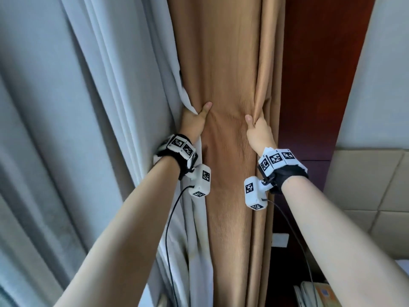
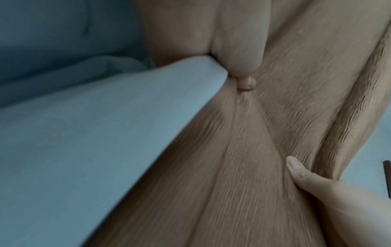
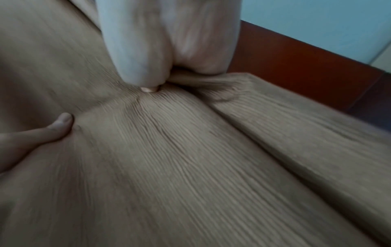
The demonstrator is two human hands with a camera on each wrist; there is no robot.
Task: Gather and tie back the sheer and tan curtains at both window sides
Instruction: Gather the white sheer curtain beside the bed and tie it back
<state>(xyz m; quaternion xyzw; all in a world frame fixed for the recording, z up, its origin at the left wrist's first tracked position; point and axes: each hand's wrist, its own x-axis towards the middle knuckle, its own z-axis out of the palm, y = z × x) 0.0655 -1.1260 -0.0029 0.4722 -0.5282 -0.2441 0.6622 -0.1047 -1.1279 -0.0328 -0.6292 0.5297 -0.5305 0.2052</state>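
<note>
Sheer curtain (image 1: 73,129): pale folds filling the left of the scene, hanging loose, its inner edge lying against the tan panel. Tan curtain (image 1: 230,74): a ribbed column hanging at centre, just left of the dark red wood panel (image 1: 314,74), drawn narrower at the height of the hands. Left hand (image 1: 194,120): grips the tan curtain's left edge, thumb pressed on the front face and fingers wrapped out of sight behind, where the sheer edge meets it. Right hand (image 1: 259,129): grips the right-hand folds of the same panel, thumb in front, fingers curled round a bunched pleat, as the right wrist view confirms. Wrist cameras with coded markers sit on both forearms, their cables trailing down.

Step in hand, as judged: gathering the tan curtain on this window side; creases radiate from both thumbs, so the cloth is being squeezed inward. No tie-back shows in any view. The next move likely calls for bringing both hands together to close the bundle, taking in the sheer curtain, then freeing one hand to find a tie.
</note>
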